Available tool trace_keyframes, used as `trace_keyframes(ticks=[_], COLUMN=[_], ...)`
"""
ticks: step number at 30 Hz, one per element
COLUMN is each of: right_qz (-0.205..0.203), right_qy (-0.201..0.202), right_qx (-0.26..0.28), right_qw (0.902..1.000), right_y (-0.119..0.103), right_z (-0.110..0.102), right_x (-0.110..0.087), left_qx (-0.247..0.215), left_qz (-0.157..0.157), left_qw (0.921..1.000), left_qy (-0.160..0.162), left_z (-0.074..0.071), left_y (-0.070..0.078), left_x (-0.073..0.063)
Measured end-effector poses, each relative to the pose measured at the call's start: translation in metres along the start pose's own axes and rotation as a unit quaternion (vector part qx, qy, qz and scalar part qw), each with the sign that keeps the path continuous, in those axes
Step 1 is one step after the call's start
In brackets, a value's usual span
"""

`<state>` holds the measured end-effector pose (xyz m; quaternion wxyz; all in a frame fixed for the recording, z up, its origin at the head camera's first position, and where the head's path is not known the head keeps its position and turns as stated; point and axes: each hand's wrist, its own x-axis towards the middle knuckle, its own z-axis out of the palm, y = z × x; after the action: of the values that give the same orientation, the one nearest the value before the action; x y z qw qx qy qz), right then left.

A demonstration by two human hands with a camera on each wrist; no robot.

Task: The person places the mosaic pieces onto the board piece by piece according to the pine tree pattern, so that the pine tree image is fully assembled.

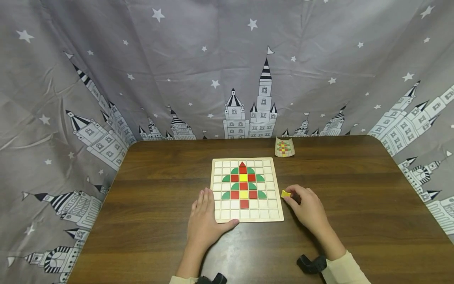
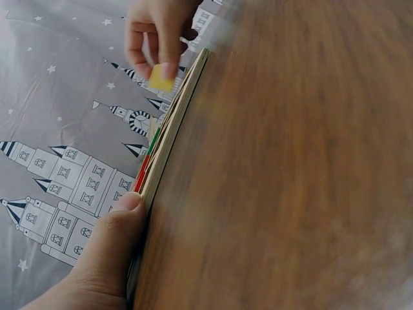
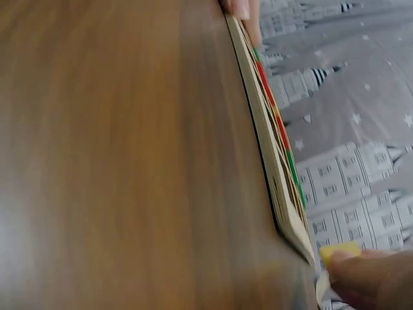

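Note:
A square wooden grid board (image 1: pixel 262 215) lies on the table, with red, yellow and green pieces set in its cells in a tree-like pattern. My left hand (image 1: pixel 203 221) rests along the board's left side, fingers straight and thumb at the front edge. In the left wrist view that thumb (image 2: pixel 113 236) presses at the edge. Just off the board's right edge, my right hand (image 1: pixel 306 207) pinches a yellow square tile (image 1: pixel 285 193) between thumb and fingertips. The same yellow tile (image 3: pixel 339 250) shows at the fingertips in the right wrist view, beside the board's corner.
Behind the board, near the table's back edge, stands a small curved card (image 1: pixel 285 148) printed with a similar pattern. A grey curtain (image 1: pixel 195 71) with castles and stars hangs behind the brown wooden table (image 1: pixel 159 177). Black straps (image 1: pixel 311 264) sit at both wrists.

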<state>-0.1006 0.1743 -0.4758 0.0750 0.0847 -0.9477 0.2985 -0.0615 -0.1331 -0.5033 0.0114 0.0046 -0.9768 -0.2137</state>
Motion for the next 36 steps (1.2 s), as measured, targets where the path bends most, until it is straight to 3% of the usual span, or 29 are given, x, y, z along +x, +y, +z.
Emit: trace_keyframes(ticks=[8,17,36], right_qz=[-0.013,-0.046,-0.112], right_qy=[-0.036,-0.078,-0.092], right_qx=[0.083,0.104,0.074], right_qw=[0.9958,0.9904,0.9867], right_y=[-0.040,-0.072,-0.072], right_z=[0.022,0.048,0.057], right_x=[0.001,-0.001,-0.005], left_qx=[-0.003,-0.011,-0.023], left_qz=[0.006,0.011,0.012], left_qw=[1.0000,0.9999,0.9997], left_qy=[-0.001,-0.001,-0.002], left_z=[0.002,-0.001,-0.003], left_y=[-0.001,0.000,-0.001], left_x=[0.001,0.000,-0.001])
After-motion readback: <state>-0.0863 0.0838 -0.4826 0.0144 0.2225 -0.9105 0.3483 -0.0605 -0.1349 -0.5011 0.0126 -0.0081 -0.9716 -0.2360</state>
